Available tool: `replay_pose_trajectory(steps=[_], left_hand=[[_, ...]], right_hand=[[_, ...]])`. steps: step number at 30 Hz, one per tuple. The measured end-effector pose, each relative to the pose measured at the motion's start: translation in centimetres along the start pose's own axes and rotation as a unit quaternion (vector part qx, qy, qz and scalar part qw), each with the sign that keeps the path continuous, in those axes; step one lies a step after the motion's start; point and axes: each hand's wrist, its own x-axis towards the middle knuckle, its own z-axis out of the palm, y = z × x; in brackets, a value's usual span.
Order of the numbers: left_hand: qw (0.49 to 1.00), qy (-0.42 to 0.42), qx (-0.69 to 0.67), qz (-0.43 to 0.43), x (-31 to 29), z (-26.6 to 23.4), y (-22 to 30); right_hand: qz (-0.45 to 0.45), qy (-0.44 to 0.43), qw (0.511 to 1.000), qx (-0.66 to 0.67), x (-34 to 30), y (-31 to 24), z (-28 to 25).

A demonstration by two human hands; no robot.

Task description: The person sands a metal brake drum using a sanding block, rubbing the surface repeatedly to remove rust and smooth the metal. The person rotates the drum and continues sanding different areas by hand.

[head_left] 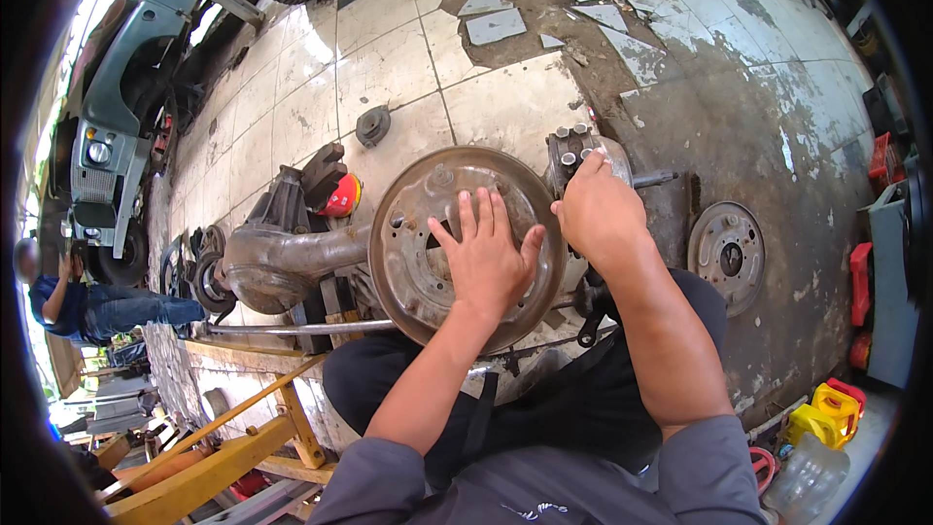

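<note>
A round rusty brake backing plate stands tilted in front of me, beside the end of a large axle housing. My left hand lies on the plate's face with its fingers spread, partly covering the centre opening. Just right of the plate is a metal wheel hub with several shiny studs or bolts sticking up. My right hand is closed at the hub's near side, fingers curled and thumb toward the plate. What it grips, if anything, is hidden under the fingers.
A second backing plate lies on the floor to the right. A small dark round part and a red container sit beyond the axle. At lower left is a yellow metal frame. A person stands far left near a vehicle.
</note>
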Motion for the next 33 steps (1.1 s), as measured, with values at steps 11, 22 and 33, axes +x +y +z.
replay_pose_trajectory(steps=[11,22,33], left_hand=[[1.0,0.011,-0.004,0.005,0.6,-0.1,-0.4],[0.997,-0.014,-0.07,0.034,-1.6,-1.1,-2.0],[0.99,0.071,-0.121,-0.012,-0.2,-1.8,-8.6]], right_hand=[[0.0,-0.016,1.0,-0.004,-0.1,0.0,-0.1],[-0.023,-0.058,0.998,-0.015,-0.8,-0.4,-2.4],[-0.037,-0.06,0.997,0.026,-0.7,1.2,-2.7]])
